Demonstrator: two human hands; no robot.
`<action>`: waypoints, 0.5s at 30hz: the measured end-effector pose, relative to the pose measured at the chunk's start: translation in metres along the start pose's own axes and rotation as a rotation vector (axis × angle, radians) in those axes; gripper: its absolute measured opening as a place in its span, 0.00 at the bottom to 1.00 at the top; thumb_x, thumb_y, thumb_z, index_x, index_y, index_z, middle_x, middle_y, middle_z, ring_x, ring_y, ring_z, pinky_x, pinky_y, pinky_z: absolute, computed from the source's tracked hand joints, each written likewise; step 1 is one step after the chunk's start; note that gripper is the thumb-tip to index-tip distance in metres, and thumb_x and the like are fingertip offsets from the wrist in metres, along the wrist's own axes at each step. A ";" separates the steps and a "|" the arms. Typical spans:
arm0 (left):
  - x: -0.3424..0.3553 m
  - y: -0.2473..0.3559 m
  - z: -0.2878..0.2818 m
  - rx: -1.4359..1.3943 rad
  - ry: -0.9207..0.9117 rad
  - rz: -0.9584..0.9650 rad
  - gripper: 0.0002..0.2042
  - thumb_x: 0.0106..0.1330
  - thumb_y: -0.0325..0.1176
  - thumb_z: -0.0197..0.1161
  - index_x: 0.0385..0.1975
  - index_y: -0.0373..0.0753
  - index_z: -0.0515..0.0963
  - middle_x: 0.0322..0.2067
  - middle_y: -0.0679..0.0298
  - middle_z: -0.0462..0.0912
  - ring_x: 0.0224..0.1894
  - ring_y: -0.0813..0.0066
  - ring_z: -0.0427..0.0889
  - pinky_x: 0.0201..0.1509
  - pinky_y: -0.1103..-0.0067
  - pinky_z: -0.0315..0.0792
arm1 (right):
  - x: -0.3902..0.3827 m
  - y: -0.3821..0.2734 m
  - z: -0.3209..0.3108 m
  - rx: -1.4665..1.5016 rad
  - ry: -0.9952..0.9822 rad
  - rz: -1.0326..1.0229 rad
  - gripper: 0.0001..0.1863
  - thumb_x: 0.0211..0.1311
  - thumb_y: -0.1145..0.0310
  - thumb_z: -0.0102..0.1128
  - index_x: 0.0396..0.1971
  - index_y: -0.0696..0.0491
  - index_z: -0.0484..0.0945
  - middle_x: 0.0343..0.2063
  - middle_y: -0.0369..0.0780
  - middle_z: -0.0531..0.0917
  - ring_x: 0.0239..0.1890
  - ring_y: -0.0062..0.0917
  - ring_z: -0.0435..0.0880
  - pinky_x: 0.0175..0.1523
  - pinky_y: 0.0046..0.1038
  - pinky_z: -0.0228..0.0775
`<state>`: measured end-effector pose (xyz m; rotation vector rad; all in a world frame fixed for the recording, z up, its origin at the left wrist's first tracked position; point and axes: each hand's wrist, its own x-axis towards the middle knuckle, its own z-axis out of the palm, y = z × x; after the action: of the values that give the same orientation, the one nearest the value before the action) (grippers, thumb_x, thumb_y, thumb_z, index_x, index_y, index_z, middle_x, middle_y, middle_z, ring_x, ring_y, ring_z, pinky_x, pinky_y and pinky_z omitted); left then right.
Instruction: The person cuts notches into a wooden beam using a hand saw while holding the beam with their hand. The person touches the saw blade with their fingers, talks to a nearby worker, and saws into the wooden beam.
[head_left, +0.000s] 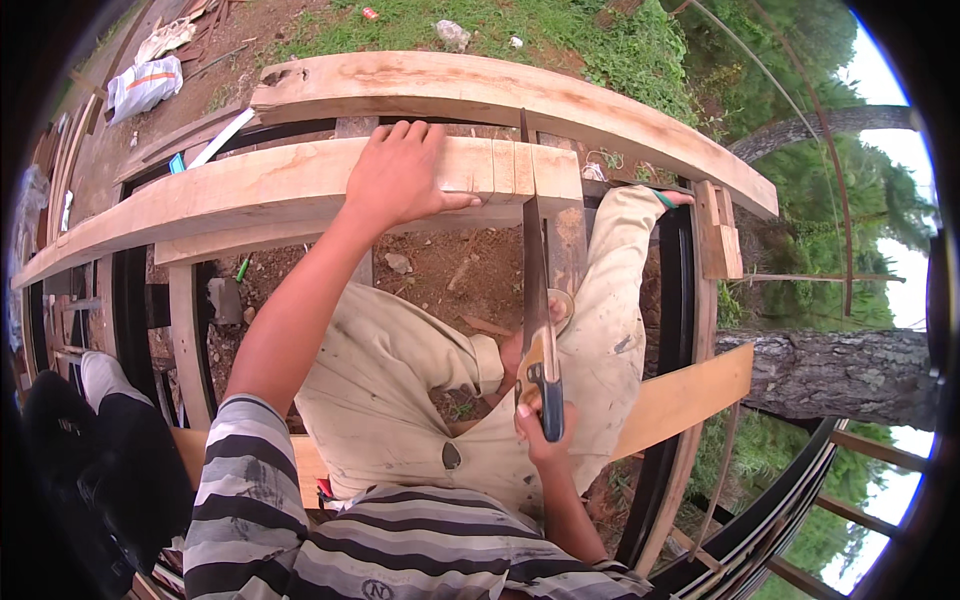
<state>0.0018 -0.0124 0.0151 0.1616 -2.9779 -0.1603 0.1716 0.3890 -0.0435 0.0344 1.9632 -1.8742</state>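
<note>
My right hand (547,428) is closed round the brown and dark handle of a handsaw (538,270). The saw's long blade points away from me and crosses a thick wooden beam (270,180) near its right end, in or at a cut line. Just left of the blade, a couple of thin cross lines mark the beam. My left hand (398,175) presses on the beam left of those lines, its fingers bent over the far edge and its thumb pointing right. A second heavy beam (470,85) lies beyond, roughly parallel.
My legs in pale trousers (380,390) straddle the space below the saw. An orange-brown plank (690,395) runs beneath me. Dark rails and wooden supports (185,330) stand around. Another person's dark-clothed leg (120,450) is at left. A tree trunk (830,375) rises at right.
</note>
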 end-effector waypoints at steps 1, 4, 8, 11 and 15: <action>-0.005 0.008 -0.005 -0.006 -0.038 -0.015 0.48 0.58 0.78 0.72 0.57 0.32 0.77 0.55 0.50 0.86 0.64 0.52 0.82 0.69 0.59 0.73 | -0.067 0.037 -0.041 -0.218 -0.162 -0.222 0.09 0.72 0.79 0.67 0.37 0.57 0.73 0.27 0.41 0.80 0.23 0.21 0.79 0.27 0.26 0.69; -0.003 0.003 0.013 0.020 0.031 -0.007 0.49 0.56 0.80 0.71 0.55 0.32 0.78 0.53 0.51 0.87 0.63 0.53 0.83 0.68 0.59 0.74 | -0.025 0.013 -0.024 -0.089 -0.177 -0.164 0.09 0.68 0.77 0.70 0.34 0.56 0.75 0.24 0.37 0.79 0.21 0.20 0.77 0.28 0.26 0.68; -0.001 0.008 0.014 -0.014 0.016 0.019 0.51 0.57 0.82 0.68 0.56 0.31 0.78 0.53 0.51 0.87 0.61 0.55 0.84 0.68 0.59 0.74 | 0.140 -0.005 0.015 0.259 -0.119 -0.231 0.10 0.72 0.81 0.68 0.34 0.56 0.75 0.20 0.34 0.76 0.18 0.16 0.73 0.24 0.23 0.65; 0.002 0.008 0.021 -0.022 0.016 0.024 0.50 0.56 0.82 0.69 0.57 0.34 0.79 0.53 0.54 0.86 0.61 0.56 0.84 0.69 0.59 0.72 | 0.173 -0.045 0.061 0.271 -0.126 -0.248 0.09 0.74 0.80 0.65 0.36 0.56 0.73 0.18 0.34 0.73 0.17 0.18 0.70 0.23 0.25 0.63; -0.001 0.007 0.019 -0.027 0.021 0.023 0.51 0.57 0.82 0.69 0.59 0.34 0.79 0.54 0.54 0.86 0.62 0.56 0.83 0.70 0.60 0.71 | 0.118 -0.032 0.036 0.303 -0.064 -0.108 0.11 0.72 0.77 0.72 0.37 0.56 0.74 0.23 0.37 0.79 0.20 0.17 0.77 0.25 0.24 0.67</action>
<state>-0.0012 -0.0040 -0.0025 0.1256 -2.9535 -0.1950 0.0651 0.3203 -0.0506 -0.0432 1.6532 -2.2002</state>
